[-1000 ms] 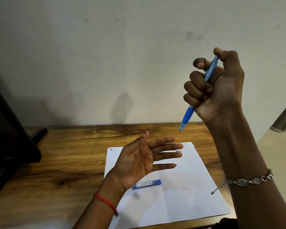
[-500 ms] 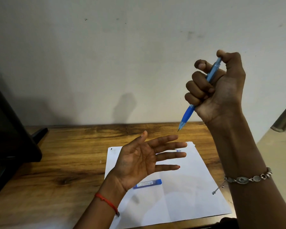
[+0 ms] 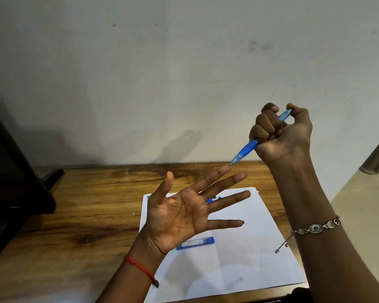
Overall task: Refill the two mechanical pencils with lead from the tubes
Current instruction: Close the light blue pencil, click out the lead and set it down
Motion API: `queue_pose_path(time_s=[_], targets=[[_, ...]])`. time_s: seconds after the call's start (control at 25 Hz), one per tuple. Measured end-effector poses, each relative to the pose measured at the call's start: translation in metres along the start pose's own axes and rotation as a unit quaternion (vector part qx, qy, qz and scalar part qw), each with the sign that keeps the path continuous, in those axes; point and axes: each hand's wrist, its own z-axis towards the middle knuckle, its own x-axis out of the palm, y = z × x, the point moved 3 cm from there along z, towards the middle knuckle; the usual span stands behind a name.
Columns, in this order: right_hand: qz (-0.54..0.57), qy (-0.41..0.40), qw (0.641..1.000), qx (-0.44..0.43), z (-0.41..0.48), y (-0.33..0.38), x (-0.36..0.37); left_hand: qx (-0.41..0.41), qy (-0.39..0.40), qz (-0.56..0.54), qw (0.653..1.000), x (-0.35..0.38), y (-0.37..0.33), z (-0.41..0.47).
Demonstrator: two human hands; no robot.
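My right hand (image 3: 282, 134) is raised above the desk and fisted around a blue mechanical pencil (image 3: 246, 149), thumb over its top end, tip angled down to the left. The tip sits just above the index fingertip of my left hand (image 3: 184, 213), which is held palm up with fingers spread and nothing in it. A blue lead tube (image 3: 198, 242) lies on the white paper (image 3: 249, 259) below my left palm. Between my left fingers a small blue and white piece (image 3: 213, 199) shows on the paper; I cannot tell whether it is the second pencil or another tube.
The wooden desk (image 3: 96, 204) meets a pale wall at the back. A dark object with a foot (image 3: 20, 182) stands at the left edge. The paper's front edge lies close to the desk's near edge. A light surface (image 3: 363, 204) lies to the right.
My right hand has come down and the pencil tip has dropped close to my left index fingertip. My left hand has turned more palm up and spread wider.
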Motion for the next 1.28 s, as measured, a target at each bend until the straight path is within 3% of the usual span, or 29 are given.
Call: queue_pose_path(time_s=[1.28], targets=[[0.026, -0.033, 0.999, -0.017, 0.007, -0.010, -0.017, 0.010, -0.018, 0.009, 1.000, -0.008, -0.007, -0.004]])
